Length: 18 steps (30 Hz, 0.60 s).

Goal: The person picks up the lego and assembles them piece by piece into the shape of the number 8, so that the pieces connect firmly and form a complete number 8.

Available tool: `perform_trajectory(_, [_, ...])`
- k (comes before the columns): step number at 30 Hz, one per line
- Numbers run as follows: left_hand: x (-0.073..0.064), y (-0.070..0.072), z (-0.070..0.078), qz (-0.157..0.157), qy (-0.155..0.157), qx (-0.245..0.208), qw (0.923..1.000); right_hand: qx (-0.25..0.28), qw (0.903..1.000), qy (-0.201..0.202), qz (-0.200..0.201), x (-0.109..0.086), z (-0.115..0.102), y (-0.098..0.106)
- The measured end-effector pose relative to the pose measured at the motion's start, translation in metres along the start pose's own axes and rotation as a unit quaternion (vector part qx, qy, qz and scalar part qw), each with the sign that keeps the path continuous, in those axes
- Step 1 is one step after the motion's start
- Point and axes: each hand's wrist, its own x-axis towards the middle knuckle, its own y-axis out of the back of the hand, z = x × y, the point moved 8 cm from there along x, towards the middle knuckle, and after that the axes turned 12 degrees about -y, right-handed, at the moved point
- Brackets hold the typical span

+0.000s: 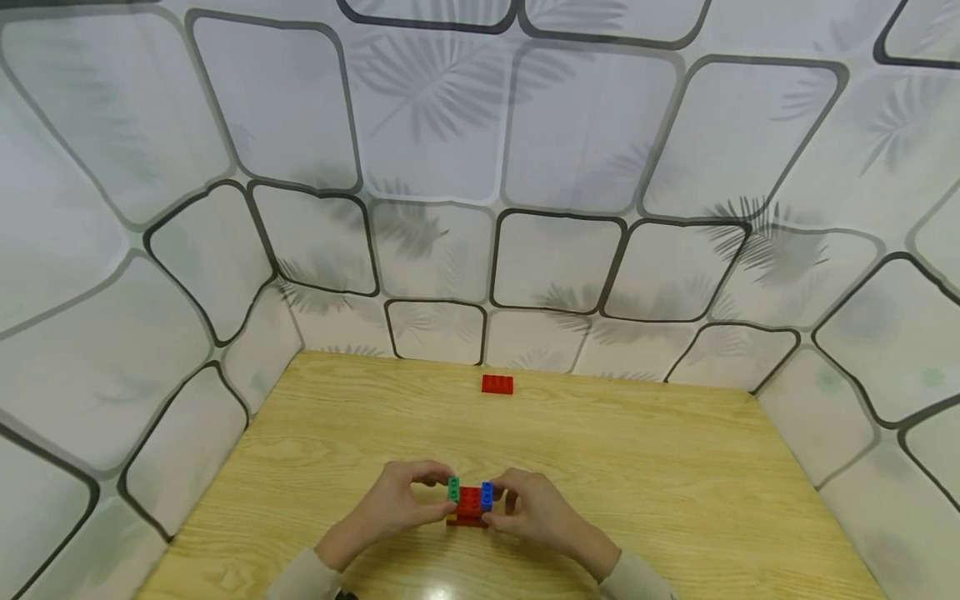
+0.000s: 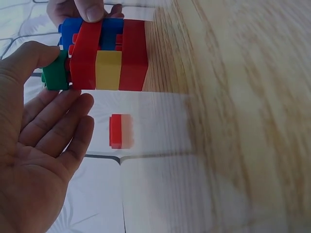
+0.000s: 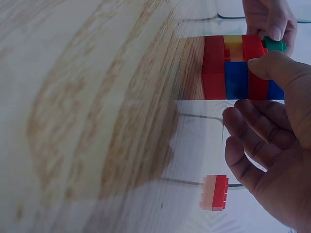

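A small stack of toy building bricks stands near the front of the table. Its bottom red brick [image 2: 133, 60] carries a yellow brick [image 2: 108, 70] on the left and a blue brick [image 3: 236, 80] on the right. Across these lies another red brick [image 1: 469, 502]. My left hand [image 1: 397, 497] pinches a green brick [image 1: 453, 489] at the top left end; red studs show between it and the red brick below. With thumb in front and fingers behind, my right hand [image 1: 538, 514] grips the right end, where a second blue brick [image 1: 487, 497] sits on top.
One loose red brick [image 1: 497, 384] lies farther back on the wooden table [image 1: 637, 467], close to the rear edge. Patterned cloth walls [image 1: 570, 125] rise behind the table and along both sides.
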Motion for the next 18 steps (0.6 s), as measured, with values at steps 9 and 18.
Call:
perform_trajectory(9, [-0.0030,0.0018,-0.0066,-0.003,0.021,-0.032,0.9993,-0.002,1.0000,0.001,0.001,0.0005,0.0020,-0.0011])
perform_trajectory(18, [0.0000,-0.0004,-0.0032,-0.016,0.011,-0.012,0.9997,-0.001,1.0000,-0.001,0.000,0.0010,0.0024,-0.0010])
